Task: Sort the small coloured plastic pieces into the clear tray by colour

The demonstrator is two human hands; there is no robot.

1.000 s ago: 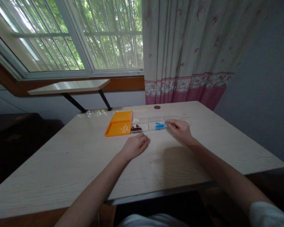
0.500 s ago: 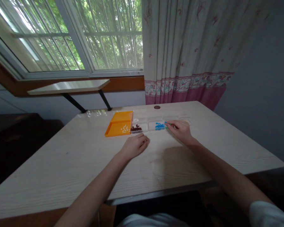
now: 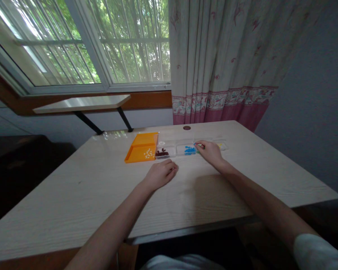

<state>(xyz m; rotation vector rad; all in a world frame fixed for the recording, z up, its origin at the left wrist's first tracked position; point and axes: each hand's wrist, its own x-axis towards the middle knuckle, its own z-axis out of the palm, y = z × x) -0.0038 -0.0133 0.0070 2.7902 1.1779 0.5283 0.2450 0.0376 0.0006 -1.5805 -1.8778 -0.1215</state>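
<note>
My right hand (image 3: 211, 150) is pinched closed above the clear boxes, just right of the small blue pieces (image 3: 189, 150). Whatever its fingertips hold is too small to make out. My left hand (image 3: 162, 173) rests loosely curled on the table, in front of a clear box (image 3: 171, 151) with small dark brown pieces (image 3: 161, 152) in it. To the left lies an opened orange case (image 3: 141, 140), with small white pieces (image 3: 148, 153) in its near half. Past my right hand, yellow pieces (image 3: 221, 146) show in another clear box, partly hidden.
A light wooden table (image 3: 101, 195) spreads under both arms, with a round dark cap (image 3: 187, 128) near its back edge. On black brackets at the back left stands a raised shelf (image 3: 84, 103). Behind are a barred window and a long curtain (image 3: 214, 67).
My right hand has shifted slightly left and up, uncovering more of the yellow pieces. My left hand stays in place.
</note>
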